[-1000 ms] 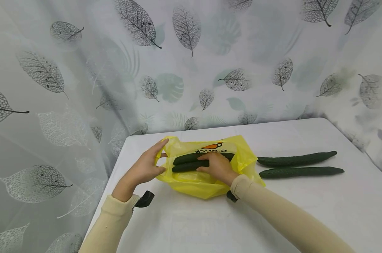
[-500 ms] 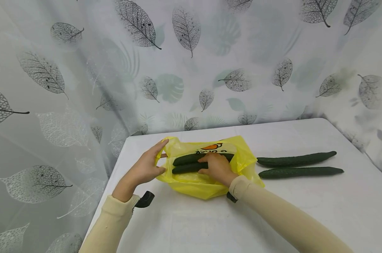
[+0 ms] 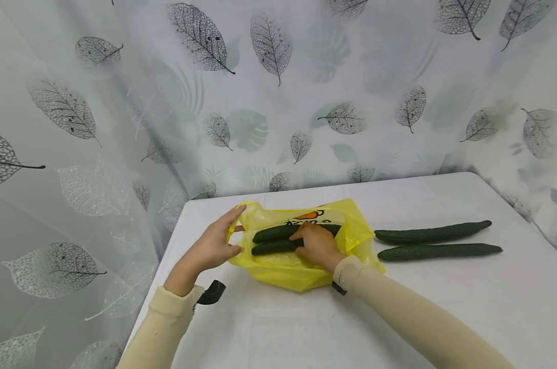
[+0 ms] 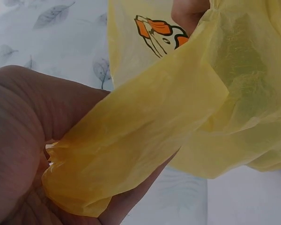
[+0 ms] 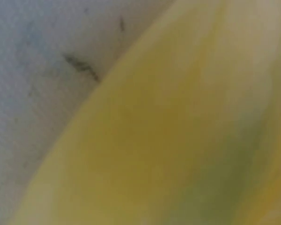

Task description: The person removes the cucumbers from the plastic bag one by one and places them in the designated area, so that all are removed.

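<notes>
From here I see two cucumbers (image 3: 269, 234) side by side inside the yellow bag (image 3: 287, 277) on the tabletop (image 3: 283, 333). The right hand (image 3: 321, 247) covers their ends; whether its fingers pinch I can't tell. The left hand (image 3: 208, 248) spreads its fingers at the bag's mouth. Two loose cucumbers (image 3: 440, 251) lie beyond, rightward.

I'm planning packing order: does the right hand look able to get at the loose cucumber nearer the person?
Probably not directly: the right hand is inside the yellow bag, whose side is in between. Lifted out, it should reach the loose cucumber.
</notes>
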The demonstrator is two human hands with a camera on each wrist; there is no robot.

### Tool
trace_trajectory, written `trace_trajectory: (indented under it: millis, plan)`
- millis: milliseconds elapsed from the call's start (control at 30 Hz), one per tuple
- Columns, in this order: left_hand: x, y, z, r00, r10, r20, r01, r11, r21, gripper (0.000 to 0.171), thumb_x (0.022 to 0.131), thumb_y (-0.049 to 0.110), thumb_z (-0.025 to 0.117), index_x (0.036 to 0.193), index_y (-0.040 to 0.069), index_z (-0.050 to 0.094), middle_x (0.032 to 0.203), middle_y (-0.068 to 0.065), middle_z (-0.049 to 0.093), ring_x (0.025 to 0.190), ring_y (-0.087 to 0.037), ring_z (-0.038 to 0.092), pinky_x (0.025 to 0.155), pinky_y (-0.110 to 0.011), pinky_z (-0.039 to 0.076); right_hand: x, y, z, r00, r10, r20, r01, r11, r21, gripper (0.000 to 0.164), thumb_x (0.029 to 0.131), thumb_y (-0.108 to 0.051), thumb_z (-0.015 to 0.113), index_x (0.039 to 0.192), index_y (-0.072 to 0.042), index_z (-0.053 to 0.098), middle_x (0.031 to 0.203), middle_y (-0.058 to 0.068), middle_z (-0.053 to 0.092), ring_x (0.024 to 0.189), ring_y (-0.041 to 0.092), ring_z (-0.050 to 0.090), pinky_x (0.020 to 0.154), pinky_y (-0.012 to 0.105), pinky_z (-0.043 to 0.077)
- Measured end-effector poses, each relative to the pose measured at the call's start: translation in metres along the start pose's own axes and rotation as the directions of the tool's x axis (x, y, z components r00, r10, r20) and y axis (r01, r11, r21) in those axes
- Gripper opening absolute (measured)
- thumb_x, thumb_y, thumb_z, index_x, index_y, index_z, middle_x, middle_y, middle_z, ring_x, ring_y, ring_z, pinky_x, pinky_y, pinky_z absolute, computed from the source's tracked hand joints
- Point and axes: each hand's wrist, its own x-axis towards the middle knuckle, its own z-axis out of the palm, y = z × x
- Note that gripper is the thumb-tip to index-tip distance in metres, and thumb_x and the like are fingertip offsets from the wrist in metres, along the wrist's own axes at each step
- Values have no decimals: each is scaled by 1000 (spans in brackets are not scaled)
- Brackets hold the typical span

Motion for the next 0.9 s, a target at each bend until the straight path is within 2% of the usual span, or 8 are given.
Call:
trace_trajectory:
  millis: [100, 300, 633, 900]
  plan:
    - [-1, 1, 0, 1000, 8, 1, -8, 1000, -7, 95, 77, -14, 68, 161, 7, 26, 165, -19, 19, 122, -32, 61, 88, -44, 53, 0, 0, 0, 1000, -8, 2, 8, 1000, -27, 37, 81, -14, 84, 117, -21, 78, 120, 4, 70, 115, 27, 63, 88, 44, 53]
    - [-1, 2, -1, 1000, 2, 0, -2, 1000, -10, 95, 78, -14, 67, 161, 7, 26, 166, -17, 18, 124, -33, 60, 77, -33, 55, 2, 2, 2, 1000, -17, 7, 17, 998, -54, 41, 81, -6, 80, 120, -21, 77, 120, 4, 71, 116, 28, 62, 92, 46, 51]
    - [-4, 1, 0, 1000, 6, -7, -6, 1000, 19, 94, 78, -14, 67, 160, 7, 27, 165, -17, 20, 123, -32, 60, 89, -44, 51, -4, 0, 0, 999, -35, 11, 36, 998, -45, 39, 84, -4, 79, 120, -19, 77, 124, 5, 69, 119, 29, 61, 93, 46, 52]
    - [-5, 1, -3, 1000, -8, -18, 8, 999, 34, 96, 76, -14, 66, 161, 8, 26, 165, -18, 19, 125, -32, 59, 89, -43, 52, -10, -1, -14, 997, -56, -50, 57, 998, 19, 42, 82, 1, 76, 119, -18, 76, 122, 4, 70, 118, 29, 62, 96, 47, 50]
